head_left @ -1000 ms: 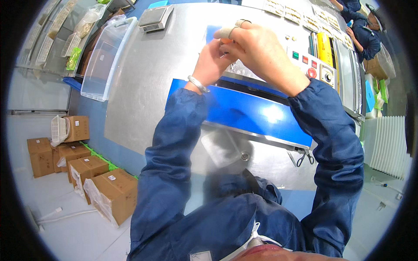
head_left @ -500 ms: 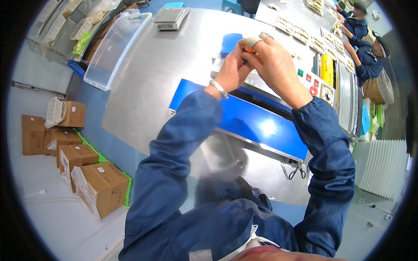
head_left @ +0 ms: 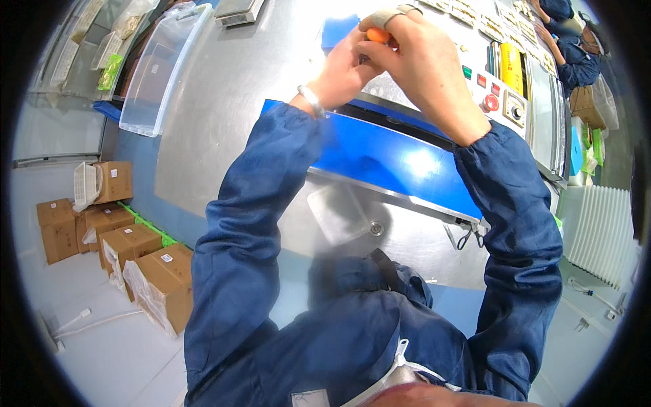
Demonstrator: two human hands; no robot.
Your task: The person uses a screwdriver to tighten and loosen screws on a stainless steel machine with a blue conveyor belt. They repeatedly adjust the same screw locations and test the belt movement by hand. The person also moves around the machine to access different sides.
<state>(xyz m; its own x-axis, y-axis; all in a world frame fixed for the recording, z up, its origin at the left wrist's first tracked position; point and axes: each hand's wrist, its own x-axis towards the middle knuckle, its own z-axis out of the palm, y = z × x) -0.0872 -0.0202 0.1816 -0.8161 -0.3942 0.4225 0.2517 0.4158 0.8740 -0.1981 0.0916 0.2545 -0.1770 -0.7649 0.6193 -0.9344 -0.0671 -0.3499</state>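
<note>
Above the machine's blue panel (head_left: 400, 166), my two hands meet with their fingers closed together. My right hand (head_left: 437, 68) has pale coverings on its fingers and curls around a small rounded orange piece (head_left: 378, 35); its kind cannot be made out. My left hand (head_left: 341, 73), with a bracelet (head_left: 311, 100) at the wrist, is closed at the same spot. What its fingertips pinch is hidden. Right of my hands lies the machine's white control panel (head_left: 498, 95), with coloured buttons and a dial.
A metal table (head_left: 196, 129) bears the machine and a small scale (head_left: 237, 12). A blue block (head_left: 338, 30) stands beyond my left hand. Scissors (head_left: 464, 239) lie by my right sleeve. Left are a clear plastic bin (head_left: 163, 74) and cardboard boxes (head_left: 163, 278). Co-workers (head_left: 576, 64) sit far right.
My view has shifted, so the scale and bin sit higher in the picture. Both hands stay together around the orange piece, which shows a little more.
</note>
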